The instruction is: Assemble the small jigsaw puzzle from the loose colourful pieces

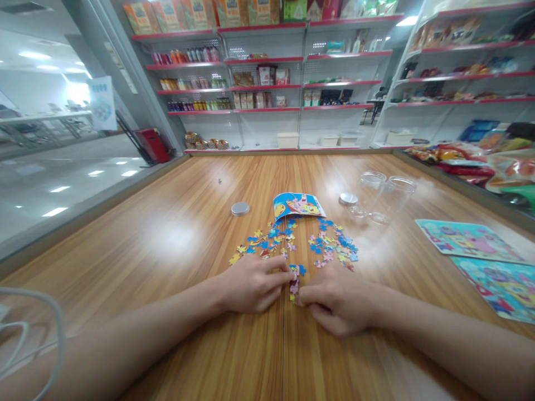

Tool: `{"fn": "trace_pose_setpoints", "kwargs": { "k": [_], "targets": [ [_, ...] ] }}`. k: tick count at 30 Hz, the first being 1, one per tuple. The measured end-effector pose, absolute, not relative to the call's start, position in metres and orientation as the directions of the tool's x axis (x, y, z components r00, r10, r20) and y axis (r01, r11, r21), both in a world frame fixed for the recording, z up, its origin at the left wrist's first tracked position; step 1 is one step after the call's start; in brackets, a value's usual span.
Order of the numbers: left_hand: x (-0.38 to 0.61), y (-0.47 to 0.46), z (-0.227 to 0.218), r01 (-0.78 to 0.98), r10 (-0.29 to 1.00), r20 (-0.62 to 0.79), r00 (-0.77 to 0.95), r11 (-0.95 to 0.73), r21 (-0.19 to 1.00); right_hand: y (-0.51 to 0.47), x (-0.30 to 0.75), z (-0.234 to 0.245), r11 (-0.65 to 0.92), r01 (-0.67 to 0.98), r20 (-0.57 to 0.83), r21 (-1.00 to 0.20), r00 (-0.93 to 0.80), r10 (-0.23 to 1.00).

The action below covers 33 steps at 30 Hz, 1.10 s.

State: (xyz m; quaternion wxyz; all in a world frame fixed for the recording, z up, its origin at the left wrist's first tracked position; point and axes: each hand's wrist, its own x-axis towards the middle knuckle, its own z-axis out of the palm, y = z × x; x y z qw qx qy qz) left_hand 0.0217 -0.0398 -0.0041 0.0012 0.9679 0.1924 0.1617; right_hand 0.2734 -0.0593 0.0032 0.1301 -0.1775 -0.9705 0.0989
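Note:
A small strip of joined jigsaw puzzle pieces [294,287] lies on the table between my two hands. My left hand [257,281] reaches in from the left, with thumb and fingertips pinched on the strip's upper part. From the right, my right hand [340,298] is curled, its fingertips pressed at the strip's lower right edge. Loose puzzle pieces in blue, yellow and pink lie in a left pile [270,239] and a right pile [332,242] just beyond my hands. Behind them stands a curved cartoon picture sheet [298,206].
Two clear jars [393,197] stand at the right, beside a silver lid [348,198]. Another lid [240,208] lies left of the picture sheet. Flat cartoon sheets [472,240] rest at the right. A white cable [61,328] loops at lower left. Stocked shelves [267,58] stand behind.

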Motion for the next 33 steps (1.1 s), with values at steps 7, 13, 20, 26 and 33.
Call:
{"fn": "trace_pose_setpoints", "kwargs": {
  "k": [7,13,20,26,33],
  "targets": [
    [0.022,-0.040,-0.004,0.373,0.375,0.315,0.872,-0.925,0.070,-0.060,0.274,0.003,0.922,0.299,0.216,-0.245,-0.910,0.353],
    [0.022,-0.039,-0.005,0.379,0.376,0.316,0.871,-0.924,0.057,-0.061,0.273,0.006,0.928,0.288,0.192,-0.237,-0.922,0.335],
    [0.022,-0.040,-0.001,0.349,0.327,0.380,0.865,-0.937,0.013,-0.059,0.275,-0.002,0.934,0.249,0.286,-0.255,-0.904,0.319],
    [0.022,-0.043,0.000,0.308,0.281,0.445,0.850,-0.951,0.012,-0.057,0.275,-0.002,0.895,0.362,0.430,-0.259,-0.787,0.442],
    [0.023,-0.044,0.005,0.323,0.327,0.367,0.871,-0.943,0.073,-0.052,0.274,-0.007,0.746,0.620,0.453,-0.242,-0.607,0.653]
  ]
}}
